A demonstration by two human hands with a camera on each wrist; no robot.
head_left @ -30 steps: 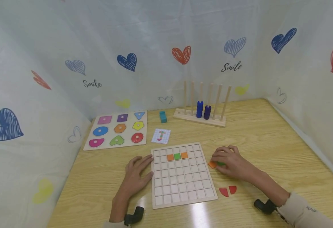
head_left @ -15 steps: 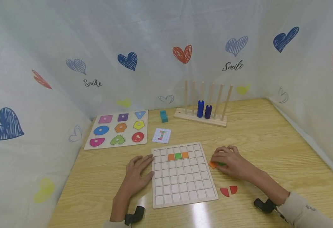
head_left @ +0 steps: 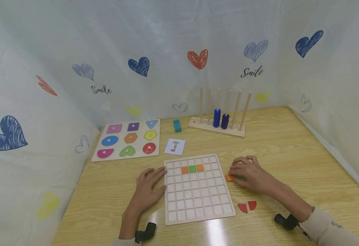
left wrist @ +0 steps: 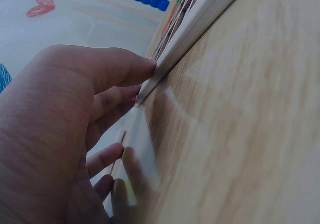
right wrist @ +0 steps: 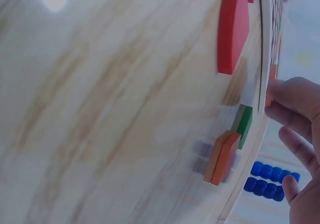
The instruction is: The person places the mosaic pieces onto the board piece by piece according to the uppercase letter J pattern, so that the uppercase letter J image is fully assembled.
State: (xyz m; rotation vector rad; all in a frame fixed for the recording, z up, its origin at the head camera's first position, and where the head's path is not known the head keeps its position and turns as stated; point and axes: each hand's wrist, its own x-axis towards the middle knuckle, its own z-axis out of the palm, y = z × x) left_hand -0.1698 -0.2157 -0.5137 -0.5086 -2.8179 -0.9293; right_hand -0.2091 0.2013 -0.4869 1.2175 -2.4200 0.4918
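My left hand (head_left: 148, 191) lies on the table with fingers spread, fingertips at the left edge of the wooden grid board (head_left: 194, 198). In the left wrist view a fingertip meets that edge. On an upper row of the board sit an orange tile (head_left: 184, 169), a green tile (head_left: 192, 168) and another orange tile (head_left: 200, 167). Right of the board, my right hand (head_left: 253, 174) pinches an orange square tile (head_left: 229, 177) between thumb and fingers. Beneath it, a green tile (right wrist: 243, 126) and orange tiles (right wrist: 225, 156) lie on the table.
Two red quarter-round pieces (head_left: 247, 206) lie right of the board. Behind it are a pattern card (head_left: 175, 146), teal blocks (head_left: 177, 125), a shape puzzle (head_left: 125, 140) and a peg stand (head_left: 217, 130) with blue beads. A patterned curtain (head_left: 154, 37) encloses the table.
The orange tile at my right fingertips has tipped slightly and shows less of its flat face. My left hand stays at the board's edge.
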